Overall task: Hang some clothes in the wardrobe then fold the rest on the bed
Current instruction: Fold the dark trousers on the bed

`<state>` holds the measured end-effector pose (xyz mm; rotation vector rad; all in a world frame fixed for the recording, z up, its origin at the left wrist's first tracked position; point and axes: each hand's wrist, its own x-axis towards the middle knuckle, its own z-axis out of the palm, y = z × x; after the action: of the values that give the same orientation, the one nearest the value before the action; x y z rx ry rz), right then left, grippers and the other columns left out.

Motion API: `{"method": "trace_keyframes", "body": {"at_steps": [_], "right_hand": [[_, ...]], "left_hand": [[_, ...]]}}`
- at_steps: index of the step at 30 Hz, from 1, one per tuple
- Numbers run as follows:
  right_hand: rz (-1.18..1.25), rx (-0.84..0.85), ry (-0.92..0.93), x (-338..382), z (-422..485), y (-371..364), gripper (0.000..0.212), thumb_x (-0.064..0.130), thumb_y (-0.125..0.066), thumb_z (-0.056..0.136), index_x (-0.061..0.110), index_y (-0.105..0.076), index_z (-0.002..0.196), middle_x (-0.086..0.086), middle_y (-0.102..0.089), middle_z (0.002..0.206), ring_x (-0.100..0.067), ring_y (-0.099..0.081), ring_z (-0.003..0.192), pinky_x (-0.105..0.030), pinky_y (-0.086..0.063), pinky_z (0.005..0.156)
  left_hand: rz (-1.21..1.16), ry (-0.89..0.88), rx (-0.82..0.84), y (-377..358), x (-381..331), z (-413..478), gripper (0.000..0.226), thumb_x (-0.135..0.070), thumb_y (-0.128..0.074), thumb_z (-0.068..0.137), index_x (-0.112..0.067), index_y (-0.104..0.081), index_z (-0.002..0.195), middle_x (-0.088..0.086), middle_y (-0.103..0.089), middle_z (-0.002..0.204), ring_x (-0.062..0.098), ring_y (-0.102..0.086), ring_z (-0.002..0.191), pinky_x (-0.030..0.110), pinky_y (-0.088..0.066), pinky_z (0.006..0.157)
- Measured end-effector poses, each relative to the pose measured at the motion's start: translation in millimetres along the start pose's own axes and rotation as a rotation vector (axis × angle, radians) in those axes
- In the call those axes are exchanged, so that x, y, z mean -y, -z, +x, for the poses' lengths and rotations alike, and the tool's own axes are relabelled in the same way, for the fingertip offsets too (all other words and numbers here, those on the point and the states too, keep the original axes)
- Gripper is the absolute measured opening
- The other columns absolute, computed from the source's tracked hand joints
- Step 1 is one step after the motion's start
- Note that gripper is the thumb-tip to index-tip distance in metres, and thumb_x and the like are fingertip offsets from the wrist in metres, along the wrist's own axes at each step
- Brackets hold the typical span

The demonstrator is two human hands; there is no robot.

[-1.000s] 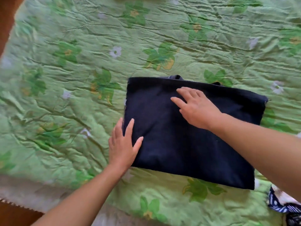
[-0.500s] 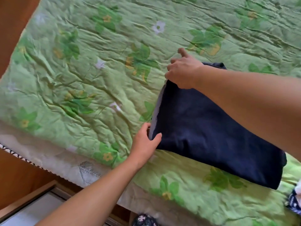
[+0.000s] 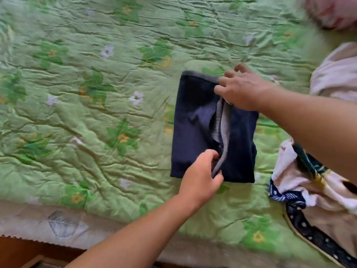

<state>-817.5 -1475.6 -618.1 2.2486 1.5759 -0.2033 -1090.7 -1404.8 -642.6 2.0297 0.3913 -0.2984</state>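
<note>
A dark navy garment (image 3: 195,132) lies folded into a narrow upright rectangle on the green floral bedspread (image 3: 96,93). A flap is turned over its right half, showing a grey inner edge down the middle. My left hand (image 3: 201,176) pinches that grey edge at the near end of the garment. At the far end my right hand (image 3: 243,88) grips the top of the same flap with curled fingers.
A heap of unfolded clothes (image 3: 313,190), pale pink and navy with white dots, lies to the right of the garment. A pinkish-white cloth (image 3: 338,74) and a pink pillow (image 3: 332,12) lie at the far right. The bed's wooden near edge (image 3: 29,252) runs along the bottom left.
The wide navy rectangle has been folded sideways into a narrower one. Both hands went from lying flat on it to gripping its left edge and carrying it over to the right.
</note>
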Motion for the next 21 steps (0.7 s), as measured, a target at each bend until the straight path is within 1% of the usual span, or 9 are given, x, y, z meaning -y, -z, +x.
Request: {"method": "trace_keyframes", "body": {"at_steps": [4,7,8,10,13,15,17,19,21], "right_hand": [[-0.005,0.096,-0.170,-20.6,-53.8,-50.5,0.012,0.017,-0.053,0.094,0.020,-0.057,0.106,-0.009,-0.057,0.116,-0.032,-0.045,0.123,-0.053,-0.029,0.108],[0.070,0.246,-0.343,-17.3,-73.4,-86.6,0.027,0.023,-0.053,0.095,0.027,-0.056,0.121,-0.016,-0.040,0.146,-0.037,-0.030,0.141,-0.062,-0.024,0.114],[0.168,0.257,-0.417,-13.8,-75.5,-96.2,0.029,0.023,-0.053,0.094,0.027,-0.055,0.123,-0.016,-0.036,0.148,-0.039,-0.032,0.140,-0.061,-0.031,0.111],[0.469,0.222,-0.561,-5.3,-75.5,-106.1,0.031,0.019,-0.054,0.091,0.025,-0.057,0.121,-0.014,-0.040,0.137,-0.043,-0.045,0.124,-0.053,-0.046,0.099],[0.794,0.042,-0.741,2.8,-65.5,-103.2,0.029,0.023,-0.049,0.094,0.019,-0.060,0.120,-0.015,-0.046,0.126,-0.044,-0.052,0.113,-0.047,-0.049,0.096],[0.791,0.011,-0.805,-0.9,-52.7,-96.7,0.034,0.036,-0.050,0.096,0.018,-0.055,0.125,-0.014,-0.049,0.133,-0.041,-0.048,0.121,-0.050,-0.044,0.101],[0.686,0.044,-0.770,-5.3,-37.9,-89.1,0.048,0.047,-0.056,0.094,0.020,-0.048,0.132,-0.011,-0.047,0.140,-0.037,-0.042,0.131,-0.052,-0.037,0.107],[0.660,0.043,-0.703,-8.3,-17.5,-83.0,0.060,0.050,-0.061,0.092,0.021,-0.040,0.140,-0.009,-0.045,0.145,-0.033,-0.039,0.137,-0.054,-0.028,0.114],[0.697,0.104,-0.626,-8.7,4.2,-76.6,0.073,0.048,-0.065,0.090,0.024,-0.030,0.149,-0.009,-0.048,0.145,-0.035,-0.042,0.136,-0.057,-0.025,0.116]], "left_hand": [[0.134,-0.041,0.158,-68.9,-23.1,19.7,0.033,-0.028,-0.062,0.089,-0.024,-0.046,0.117,-0.002,-0.053,0.111,0.024,-0.059,0.098,0.043,-0.050,0.079],[0.207,-0.019,0.283,-103.4,-16.7,28.5,0.053,-0.029,-0.063,0.091,-0.020,-0.041,0.139,0.004,-0.049,0.121,0.027,-0.058,0.106,0.045,-0.050,0.088],[0.203,-0.001,0.324,-108.9,-11.9,29.5,0.062,-0.029,-0.064,0.092,-0.020,-0.036,0.147,0.005,-0.047,0.125,0.026,-0.057,0.109,0.044,-0.050,0.092],[0.140,0.025,0.346,-110.7,-4.1,25.2,0.068,-0.029,-0.065,0.093,-0.019,-0.033,0.152,0.003,-0.046,0.127,0.021,-0.057,0.106,0.040,-0.049,0.096],[0.087,-0.025,0.124,-93.2,0.5,8.4,0.053,-0.031,-0.064,0.091,-0.021,-0.049,0.141,-0.004,-0.053,0.115,0.013,-0.056,0.099,0.041,-0.050,0.089],[0.245,-0.052,-0.169,-70.9,8.5,4.5,0.049,-0.038,-0.061,0.086,-0.027,-0.055,0.133,-0.007,-0.056,0.118,0.016,-0.054,0.110,0.042,-0.045,0.090],[0.328,0.104,-0.384,-46.3,22.2,10.0,0.059,-0.038,-0.068,0.082,-0.030,-0.050,0.138,-0.003,-0.048,0.131,0.019,-0.045,0.123,0.044,-0.038,0.096],[0.225,0.395,-0.391,-27.4,37.2,17.9,0.074,-0.035,-0.077,0.080,-0.029,-0.040,0.144,0.003,-0.040,0.138,0.021,-0.043,0.125,0.043,-0.038,0.103],[-0.132,0.578,-0.292,-19.8,47.4,23.3,0.064,-0.029,-0.081,0.080,-0.027,-0.045,0.133,0.004,-0.051,0.133,0.015,-0.056,0.113,0.031,-0.046,0.099]]}}
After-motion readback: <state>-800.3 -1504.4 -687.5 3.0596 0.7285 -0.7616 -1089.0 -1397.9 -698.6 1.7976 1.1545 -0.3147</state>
